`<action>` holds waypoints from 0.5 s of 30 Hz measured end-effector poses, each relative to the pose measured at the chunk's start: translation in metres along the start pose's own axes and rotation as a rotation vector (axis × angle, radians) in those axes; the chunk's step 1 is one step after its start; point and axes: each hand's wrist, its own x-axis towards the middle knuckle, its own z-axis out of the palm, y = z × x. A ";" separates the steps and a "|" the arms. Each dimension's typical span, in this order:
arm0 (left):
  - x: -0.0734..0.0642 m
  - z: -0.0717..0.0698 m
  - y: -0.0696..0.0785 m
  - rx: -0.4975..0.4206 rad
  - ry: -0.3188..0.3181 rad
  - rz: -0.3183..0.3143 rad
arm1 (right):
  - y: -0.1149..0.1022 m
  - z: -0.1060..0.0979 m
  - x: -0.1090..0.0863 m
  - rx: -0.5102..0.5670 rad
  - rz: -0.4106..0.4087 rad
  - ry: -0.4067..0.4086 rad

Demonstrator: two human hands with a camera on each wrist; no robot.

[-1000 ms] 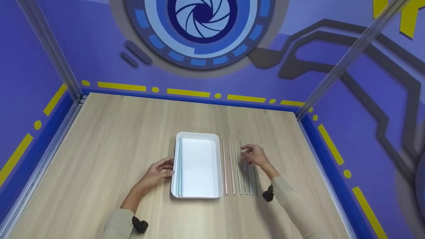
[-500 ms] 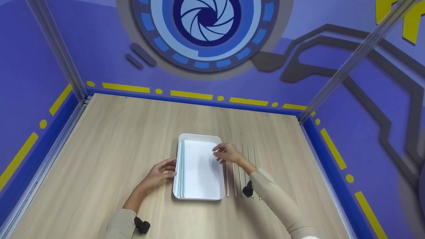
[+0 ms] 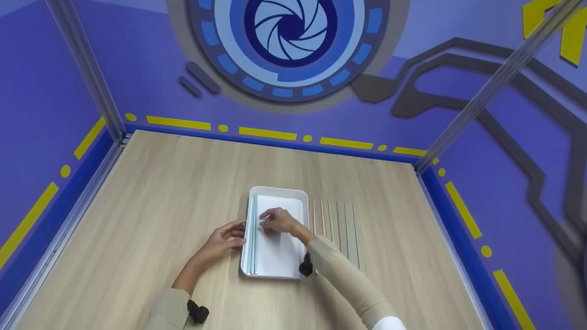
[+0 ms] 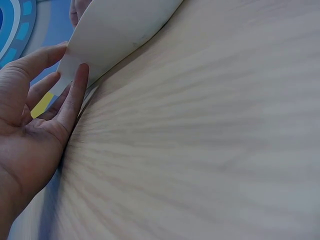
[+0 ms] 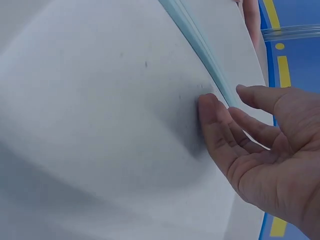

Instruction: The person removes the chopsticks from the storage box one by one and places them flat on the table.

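A white rectangular tray (image 3: 280, 263) lies on the wooden table. Along its left inner side rest slim pale-blue sticks (image 3: 253, 247), much like chopsticks, side by side. My left hand (image 3: 223, 240) touches the tray's outer left wall with extended fingertips, as the left wrist view also shows. Over the tray floor is my right hand (image 3: 278, 221), its fingertips close to the blue sticks. In the right wrist view the thumb stands apart from gently bent fingers (image 5: 212, 120), and nothing shows between them.
Right of the tray, several thin sticks (image 3: 346, 224) in pinkish, greenish and greyish tones lie parallel on the table (image 3: 192, 174), partly hidden by the right sleeve (image 3: 348, 279). Blue-purple panels and metal posts (image 3: 486, 87) enclose the table's back and sides.
My right hand has moved left from above the sticks on the table, across the tray's right rim, to beside the blue sticks. The left hand stays at the tray wall.
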 end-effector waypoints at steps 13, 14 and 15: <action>-0.001 0.001 0.001 0.016 0.007 -0.005 | -0.010 0.026 0.007 -0.067 0.012 0.130; -0.001 0.001 0.001 0.013 0.007 -0.006 | -0.009 0.026 0.008 -0.070 0.006 0.131; 0.000 0.000 0.001 0.015 0.005 -0.004 | -0.009 0.026 0.008 -0.070 0.001 0.129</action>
